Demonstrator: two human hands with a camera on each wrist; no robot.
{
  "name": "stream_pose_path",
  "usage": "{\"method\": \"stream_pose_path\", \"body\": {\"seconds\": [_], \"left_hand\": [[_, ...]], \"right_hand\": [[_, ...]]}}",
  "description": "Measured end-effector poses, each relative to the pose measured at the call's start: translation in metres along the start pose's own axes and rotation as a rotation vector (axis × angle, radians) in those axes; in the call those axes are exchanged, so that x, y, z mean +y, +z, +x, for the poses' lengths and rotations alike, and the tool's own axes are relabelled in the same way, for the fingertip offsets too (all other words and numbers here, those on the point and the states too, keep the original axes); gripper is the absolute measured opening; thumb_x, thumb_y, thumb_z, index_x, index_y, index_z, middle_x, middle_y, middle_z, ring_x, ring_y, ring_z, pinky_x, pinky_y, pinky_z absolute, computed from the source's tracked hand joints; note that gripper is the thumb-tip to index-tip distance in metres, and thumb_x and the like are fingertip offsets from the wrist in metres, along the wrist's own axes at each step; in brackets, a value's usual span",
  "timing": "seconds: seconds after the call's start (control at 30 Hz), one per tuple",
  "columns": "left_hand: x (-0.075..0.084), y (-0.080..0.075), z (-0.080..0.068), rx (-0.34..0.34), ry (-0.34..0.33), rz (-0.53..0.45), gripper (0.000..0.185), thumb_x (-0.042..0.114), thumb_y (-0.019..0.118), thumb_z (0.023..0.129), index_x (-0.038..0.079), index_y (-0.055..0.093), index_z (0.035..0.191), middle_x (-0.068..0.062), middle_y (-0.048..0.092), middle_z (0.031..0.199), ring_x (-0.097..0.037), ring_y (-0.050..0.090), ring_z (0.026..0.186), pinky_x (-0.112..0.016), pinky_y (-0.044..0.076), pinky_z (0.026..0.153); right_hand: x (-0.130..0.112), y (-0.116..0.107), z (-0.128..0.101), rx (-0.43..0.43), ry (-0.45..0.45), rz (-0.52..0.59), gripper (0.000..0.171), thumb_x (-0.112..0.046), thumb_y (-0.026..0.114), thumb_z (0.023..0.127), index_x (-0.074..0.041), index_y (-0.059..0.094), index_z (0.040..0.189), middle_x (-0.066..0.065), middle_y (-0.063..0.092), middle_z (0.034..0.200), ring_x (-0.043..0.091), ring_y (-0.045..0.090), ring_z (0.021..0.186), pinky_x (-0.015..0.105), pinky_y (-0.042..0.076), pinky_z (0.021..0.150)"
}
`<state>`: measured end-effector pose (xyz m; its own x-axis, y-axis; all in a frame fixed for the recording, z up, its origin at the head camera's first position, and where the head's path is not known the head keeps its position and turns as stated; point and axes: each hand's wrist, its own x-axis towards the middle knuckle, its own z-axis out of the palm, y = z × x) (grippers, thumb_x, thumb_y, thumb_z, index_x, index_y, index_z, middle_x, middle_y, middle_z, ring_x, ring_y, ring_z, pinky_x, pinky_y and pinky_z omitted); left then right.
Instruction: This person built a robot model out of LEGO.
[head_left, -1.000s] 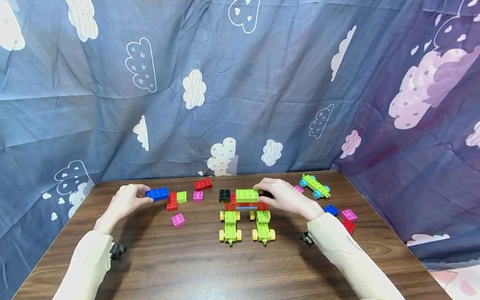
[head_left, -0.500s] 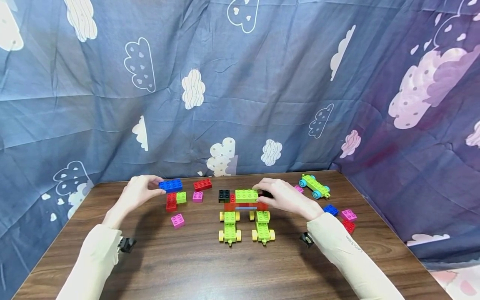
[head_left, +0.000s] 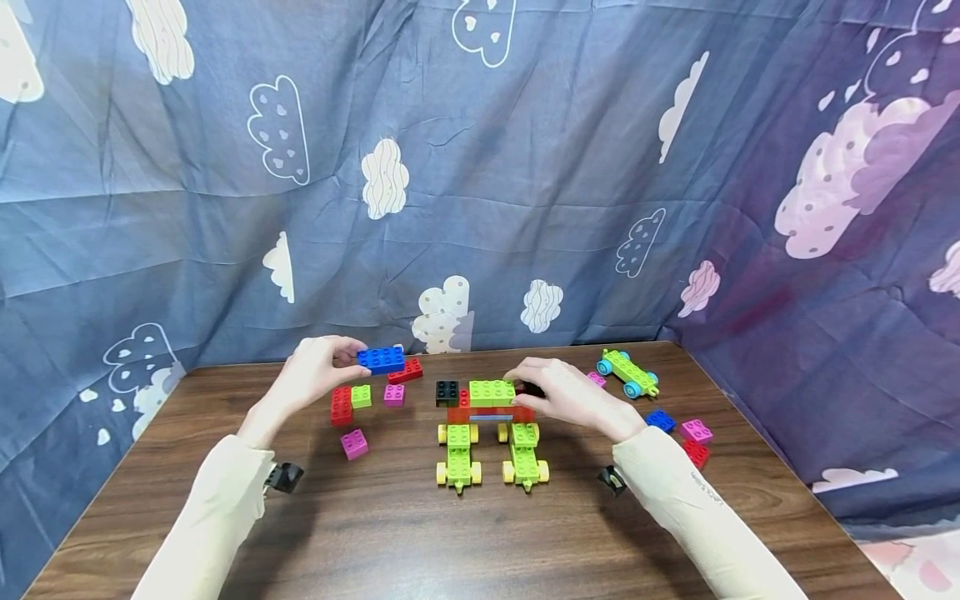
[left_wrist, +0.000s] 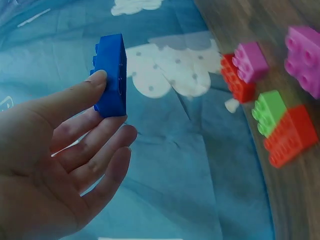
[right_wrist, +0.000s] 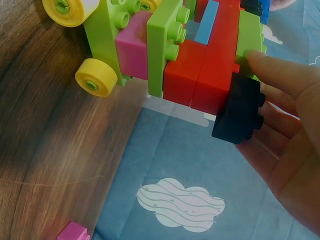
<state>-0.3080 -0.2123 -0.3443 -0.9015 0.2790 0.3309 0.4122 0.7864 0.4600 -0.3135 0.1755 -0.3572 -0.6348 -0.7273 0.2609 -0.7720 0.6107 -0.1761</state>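
Observation:
My left hand (head_left: 318, 371) pinches a blue building brick (head_left: 381, 360) between thumb and fingers, its studs facing up. In the head view the brick overlaps a red brick (head_left: 407, 371) at the table's back. My right hand (head_left: 566, 396) grips the top of a built model at its right end, thumb on a lime green brick (head_left: 492, 392) and other fingers behind. Red bricks (head_left: 487, 413) span the model's middle, with a black brick (head_left: 447, 393) at its left end and another black brick (right_wrist: 237, 110) by my right fingers. Two lime wheeled bases (head_left: 459, 467) with yellow wheels carry it.
Left of the model lie a red brick (head_left: 341, 406), a small lime brick (head_left: 361, 396) and pink bricks (head_left: 355, 444). To the right are a lime car base (head_left: 628, 373) with blue wheels, a blue brick (head_left: 661, 421) and others. A cloth backdrop (head_left: 337, 250) hangs behind the table.
My left hand has carried the blue brick rightward and somewhat farther back, past the red and lime bricks toward the model. The right hand and the model have stayed in place.

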Motion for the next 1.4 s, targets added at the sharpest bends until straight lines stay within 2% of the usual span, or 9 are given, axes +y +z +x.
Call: {"method": "stream_pose_path", "body": {"seconds": [0.4, 0.73, 0.97, 1.4], "left_hand": [[0.04, 0.011, 0.016, -0.016, 0.055, -0.002, 0.037, 0.025, 0.08, 0.083, 0.006, 0.072, 0.114, -0.013, 0.076, 0.102, -0.026, 0.072, 0.091, -0.045, 0.058, 0.081], [0.06, 0.024, 0.023, -0.063, 0.108, -0.051, 0.039, 0.023, 0.08, 0.083, 0.004, 0.071, 0.116, -0.014, 0.074, 0.111, -0.027, 0.072, 0.095, -0.045, 0.059, 0.085], [0.069, 0.033, 0.028, -0.087, 0.143, -0.101, 0.038, 0.021, 0.079, 0.084, 0.007, 0.071, 0.119, -0.011, 0.074, 0.113, -0.025, 0.071, 0.097, -0.045, 0.058, 0.087], [0.09, 0.049, 0.032, -0.109, 0.163, -0.17, 0.033, 0.021, 0.079, 0.084, 0.006, 0.072, 0.112, -0.01, 0.077, 0.101, -0.021, 0.074, 0.091, -0.041, 0.059, 0.085]], "right_hand": [[-0.002, -0.002, 0.0, -0.019, 0.019, 0.012, 0.026, -0.021, 0.067, 0.095, -0.011, 0.069, 0.118, 0.003, 0.07, 0.108, 0.017, 0.067, 0.091, 0.033, 0.056, 0.083], [0.0, -0.002, -0.001, -0.021, 0.039, -0.001, 0.027, -0.026, 0.067, 0.095, -0.012, 0.07, 0.118, 0.003, 0.071, 0.111, 0.018, 0.069, 0.097, 0.036, 0.057, 0.085], [0.004, -0.003, -0.003, 0.002, 0.04, -0.018, 0.022, -0.029, 0.068, 0.094, -0.017, 0.072, 0.113, -0.003, 0.071, 0.107, 0.01, 0.067, 0.093, 0.032, 0.056, 0.081], [0.003, -0.004, -0.004, 0.022, 0.051, -0.014, 0.02, -0.03, 0.069, 0.093, -0.02, 0.073, 0.11, -0.004, 0.07, 0.105, 0.012, 0.067, 0.092, 0.032, 0.056, 0.08]]}}
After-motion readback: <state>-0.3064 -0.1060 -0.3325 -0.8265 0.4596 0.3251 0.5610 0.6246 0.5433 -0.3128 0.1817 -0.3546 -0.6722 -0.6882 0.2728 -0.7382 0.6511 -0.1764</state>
